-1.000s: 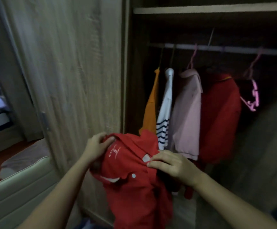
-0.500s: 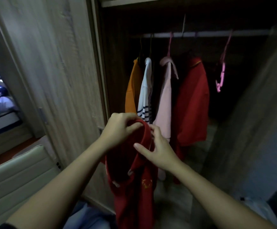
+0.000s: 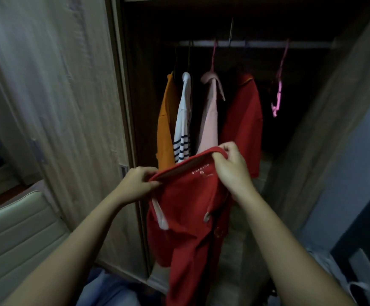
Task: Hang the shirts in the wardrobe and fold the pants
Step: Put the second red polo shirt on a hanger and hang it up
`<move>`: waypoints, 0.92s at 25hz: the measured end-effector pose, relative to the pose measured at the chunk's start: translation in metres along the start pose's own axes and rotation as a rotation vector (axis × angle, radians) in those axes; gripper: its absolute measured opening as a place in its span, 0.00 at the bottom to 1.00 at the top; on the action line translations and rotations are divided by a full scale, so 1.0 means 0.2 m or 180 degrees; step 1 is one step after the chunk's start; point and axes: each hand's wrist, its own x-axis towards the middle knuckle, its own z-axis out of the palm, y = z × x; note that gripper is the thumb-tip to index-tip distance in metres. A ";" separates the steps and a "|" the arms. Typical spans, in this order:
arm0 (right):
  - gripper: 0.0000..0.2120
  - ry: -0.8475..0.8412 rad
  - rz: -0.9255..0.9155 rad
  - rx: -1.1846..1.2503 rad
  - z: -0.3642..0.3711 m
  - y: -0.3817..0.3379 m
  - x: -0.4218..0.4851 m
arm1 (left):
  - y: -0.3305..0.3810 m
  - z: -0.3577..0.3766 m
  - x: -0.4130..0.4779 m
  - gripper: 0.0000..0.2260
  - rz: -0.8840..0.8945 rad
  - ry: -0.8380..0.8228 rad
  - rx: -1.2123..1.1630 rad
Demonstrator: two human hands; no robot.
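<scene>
Head view: my left hand (image 3: 138,183) pinches one end of the red shirt (image 3: 186,217) collar; my right hand (image 3: 230,166) grips the other, higher end; the shirt hangs between them, long axis vertical, collar up, hem pointing down; the wardrobe rail (image 3: 256,43) is beyond both hands.

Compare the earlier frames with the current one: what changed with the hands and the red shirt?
The left hand and right hand slid apart along the collar of the red shirt. The collar was bunched between them and is now stretched open, label showing, with the right hand higher. Both keep their grip on it. The four hung shirts, the empty pink hanger and the rail stayed as they were.
</scene>
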 end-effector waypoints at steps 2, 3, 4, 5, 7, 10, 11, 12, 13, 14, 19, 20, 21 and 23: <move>0.06 0.0132 0.0185 -0.0267 -0.03 0.04 0.03 | -0.05 -0.09 0.03 0.11 -0.0374 0.0576 -0.0220; 0.06 0.0158 0.0229 -0.0381 -0.04 0.06 0.02 | -0.05 -0.13 0.04 0.11 -0.0485 0.0912 -0.0309; 0.06 0.0113 0.0249 -0.0553 -0.04 0.08 0.02 | -0.06 -0.15 0.05 0.11 -0.0607 0.1166 -0.0362; 0.06 0.0006 0.0274 -0.0760 -0.04 0.10 0.00 | -0.08 -0.15 0.04 0.11 -0.0739 0.1287 -0.0413; 0.05 -0.0212 0.0438 -0.1104 -0.05 0.15 -0.05 | -0.13 -0.11 -0.01 0.12 -0.0829 0.1055 -0.0349; 0.10 -0.0063 0.0664 -0.1392 -0.09 0.16 -0.09 | -0.13 -0.15 0.01 0.08 -0.0693 0.0953 -0.0191; 0.12 0.0140 0.0535 -0.1404 -0.09 0.15 -0.08 | -0.11 -0.17 0.04 0.06 -0.0733 0.1131 -0.0304; 0.15 0.0313 0.0279 -0.1260 -0.10 0.13 -0.08 | -0.09 -0.19 0.06 0.06 -0.0845 0.1264 -0.0412; 0.18 0.0272 -0.0025 -0.1021 -0.11 0.12 -0.08 | -0.09 -0.20 0.07 0.07 -0.0969 0.1323 -0.0446; 0.21 -0.0060 -0.0328 -0.0846 -0.12 0.13 -0.09 | -0.10 -0.20 0.07 0.07 -0.1103 0.1330 -0.0377; 0.27 -0.1106 -0.0683 -0.1486 -0.13 0.22 -0.19 | -0.06 -0.27 0.03 0.08 -0.1230 0.1459 -0.0146; 0.23 -0.0587 -0.0759 -0.1512 -0.13 0.21 -0.20 | -0.02 -0.28 0.03 0.07 -0.1090 0.1551 -0.0238; 0.20 -0.0189 -0.0815 -0.1532 -0.11 0.19 -0.21 | 0.03 -0.30 0.04 0.06 -0.0921 0.1651 -0.0374; 0.21 -0.0381 -0.0925 -0.1592 -0.06 0.16 -0.26 | 0.09 -0.35 0.04 0.07 -0.0675 0.1819 -0.0625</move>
